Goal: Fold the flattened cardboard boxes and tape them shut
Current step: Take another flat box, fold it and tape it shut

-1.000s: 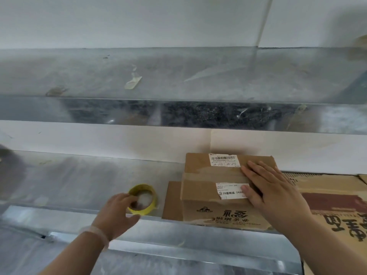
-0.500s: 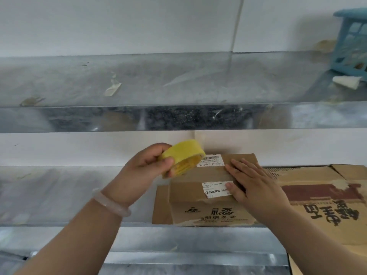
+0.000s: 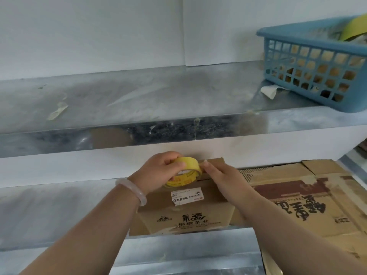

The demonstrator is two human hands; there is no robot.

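Left hand [image 3: 158,171] grips tape roll [image 3: 185,173] above folded box [image 3: 184,215]; right hand [image 3: 224,179] meets roll from the right, pinching its rim; free end likely there

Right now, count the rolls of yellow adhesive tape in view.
1: the yellow tape roll gripped by the left hand above the brown cardboard box. A yellow curved strip in the blue plastic basket might be another, mostly hidden.

Blue basket [image 3: 317,62] cut off by right edge, label [image 3: 187,195] print on box [image 3: 178,221] unreadable
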